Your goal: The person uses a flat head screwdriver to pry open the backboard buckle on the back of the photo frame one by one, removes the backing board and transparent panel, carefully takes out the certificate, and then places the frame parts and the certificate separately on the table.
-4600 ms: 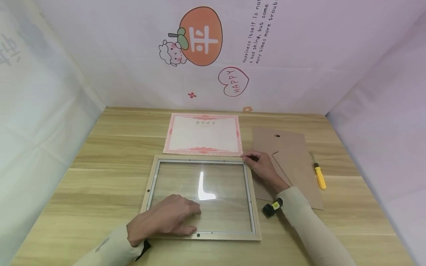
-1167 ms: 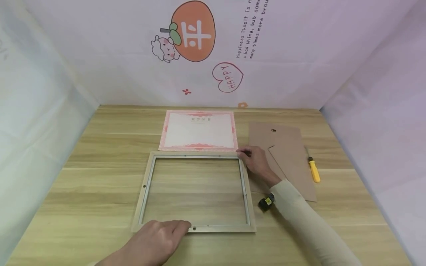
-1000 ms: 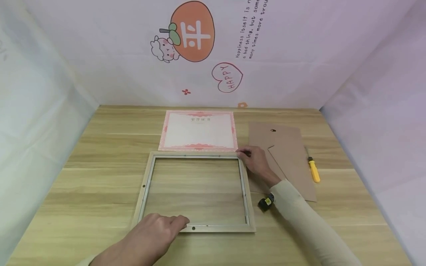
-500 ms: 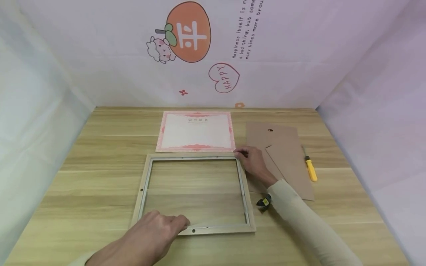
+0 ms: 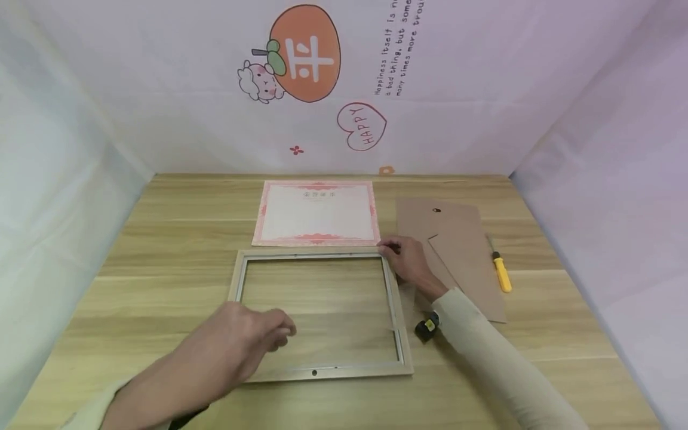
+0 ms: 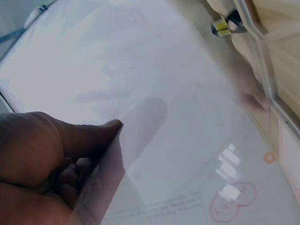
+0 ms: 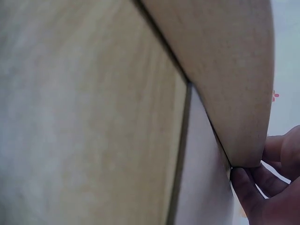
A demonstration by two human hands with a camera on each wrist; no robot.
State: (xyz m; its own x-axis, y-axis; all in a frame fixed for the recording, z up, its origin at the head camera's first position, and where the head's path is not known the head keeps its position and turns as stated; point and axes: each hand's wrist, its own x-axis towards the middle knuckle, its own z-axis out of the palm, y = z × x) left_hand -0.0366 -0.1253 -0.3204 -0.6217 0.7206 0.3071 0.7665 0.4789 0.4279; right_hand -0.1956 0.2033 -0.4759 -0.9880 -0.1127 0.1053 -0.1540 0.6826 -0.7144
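A light wooden picture frame (image 5: 365, 371) lies flat on the table, its inner lip facing up. My left hand (image 5: 244, 340) is raised over the frame's near left part and pinches the edge of a clear sheet (image 6: 173, 126) between thumb and fingers. Reflections show on that sheet in the left wrist view; in the head view it is nearly invisible, so its far edge is hard to place. My right hand (image 5: 411, 263) grips the frame's far right corner, thumb and fingers on the rim, as the right wrist view also shows at close range.
A pink-bordered certificate (image 5: 317, 215) lies just beyond the frame. To the right is a brown backing board (image 5: 457, 239), partly under my right forearm, and a yellow-handled screwdriver (image 5: 502, 275) beside it. White printed cloth walls (image 5: 457, 119) enclose the table (image 5: 134, 280) on three sides.
My left hand has moved from over the pane to the frame's near edge, then risen from it with the clear sheet. The right hand keeps its hold on the corner.
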